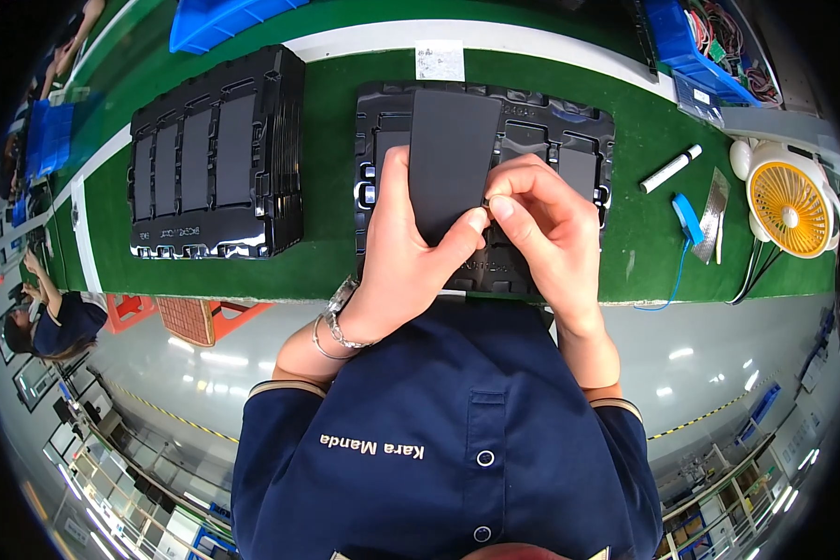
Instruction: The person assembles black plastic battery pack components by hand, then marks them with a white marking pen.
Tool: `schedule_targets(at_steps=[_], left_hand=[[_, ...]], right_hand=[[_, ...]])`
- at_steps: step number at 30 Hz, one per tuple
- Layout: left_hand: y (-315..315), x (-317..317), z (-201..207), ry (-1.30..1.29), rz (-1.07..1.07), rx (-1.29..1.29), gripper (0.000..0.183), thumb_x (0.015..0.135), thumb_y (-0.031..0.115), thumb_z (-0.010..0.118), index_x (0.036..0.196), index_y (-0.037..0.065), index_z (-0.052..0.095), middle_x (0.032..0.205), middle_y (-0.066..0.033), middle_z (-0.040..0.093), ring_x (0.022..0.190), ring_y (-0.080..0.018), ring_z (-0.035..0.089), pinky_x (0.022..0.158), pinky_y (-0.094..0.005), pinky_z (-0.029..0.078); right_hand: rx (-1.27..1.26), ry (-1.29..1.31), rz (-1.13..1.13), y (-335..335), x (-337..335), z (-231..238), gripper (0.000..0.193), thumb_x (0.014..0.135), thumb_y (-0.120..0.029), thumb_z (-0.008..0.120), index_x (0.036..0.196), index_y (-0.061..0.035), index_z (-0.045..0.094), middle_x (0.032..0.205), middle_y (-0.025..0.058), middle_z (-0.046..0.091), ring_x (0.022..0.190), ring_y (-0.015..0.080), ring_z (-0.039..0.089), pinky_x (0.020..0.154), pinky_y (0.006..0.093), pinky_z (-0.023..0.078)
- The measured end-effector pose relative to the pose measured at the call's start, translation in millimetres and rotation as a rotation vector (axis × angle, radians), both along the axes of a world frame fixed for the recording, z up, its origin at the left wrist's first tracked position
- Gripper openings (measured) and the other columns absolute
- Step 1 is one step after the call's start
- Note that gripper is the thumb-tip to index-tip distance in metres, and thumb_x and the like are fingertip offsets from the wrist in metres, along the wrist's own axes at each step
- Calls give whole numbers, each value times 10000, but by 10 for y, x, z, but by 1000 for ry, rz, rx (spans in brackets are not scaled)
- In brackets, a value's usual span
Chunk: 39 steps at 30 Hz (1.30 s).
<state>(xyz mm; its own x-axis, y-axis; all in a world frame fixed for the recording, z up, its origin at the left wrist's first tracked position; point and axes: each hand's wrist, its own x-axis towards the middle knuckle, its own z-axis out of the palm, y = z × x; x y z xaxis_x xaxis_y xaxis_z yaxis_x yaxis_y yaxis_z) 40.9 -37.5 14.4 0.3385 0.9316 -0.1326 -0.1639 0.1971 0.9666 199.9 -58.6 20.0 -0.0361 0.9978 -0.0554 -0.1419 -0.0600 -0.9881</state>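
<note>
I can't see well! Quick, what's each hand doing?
Left hand: shut on the flat dark panel.
Right hand: fingertips pinching the panel's lower edge.

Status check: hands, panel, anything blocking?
Left hand grips dark flat panel from below. Right hand pinches its lower edge. Panel held over black tray. Nothing blocking.
</note>
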Motion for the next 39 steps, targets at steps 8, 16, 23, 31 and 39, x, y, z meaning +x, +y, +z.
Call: schedule_targets(at_steps=[8, 16, 23, 31, 39], left_hand=[[-25, 13, 42, 50, 24, 13, 369, 911, 58, 608, 1221, 12, 413, 895, -103, 619, 695, -163, 654, 619, -281, 521], [38, -49, -114, -946, -632, -999, 316, 1050, 303, 345, 1099, 31, 498, 514, 68, 350, 380, -17, 300, 377, -177, 225], [42, -8, -152, -1069, -629, -1266, 286, 1043, 350, 351, 1065, 77, 433, 481, 80, 359, 337, -21, 325, 362, -181, 225], [-91, -14, -71, 207, -255, -220, 297, 1009, 227, 490, 1232, 31, 480, 758, -16, 551, 527, -113, 495, 518, -233, 425], [33, -201, -182, 522, -83, 286, 245, 962, 122, 567, 1185, 20, 548, 857, -37, 583, 708, -131, 550, 634, -265, 460]], right_hand=[[38, -55, 57, 26, 139, -43, 93, 919, -29, 619, 976, 45, 623, 972, 57, 589, 870, 113, 608, 775, 247, 497], [150, -268, -100, 172, 261, -166, 171, 900, -138, 659, 882, 23, 606, 1013, 54, 585, 772, 102, 491, 699, 258, 420], [122, -316, -190, 158, 251, -181, 208, 882, -137, 680, 770, 23, 609, 916, 48, 581, 664, 89, 419, 588, 261, 353], [-29, -301, -29, 134, 378, 28, 270, 915, -69, 574, 1174, -29, 640, 690, -10, 494, 673, 52, 432, 612, 231, 366], [28, -669, -85, 290, 694, -219, 221, 874, -22, 591, 1086, -35, 653, 738, 77, 609, 667, 196, 555, 642, 316, 443]])
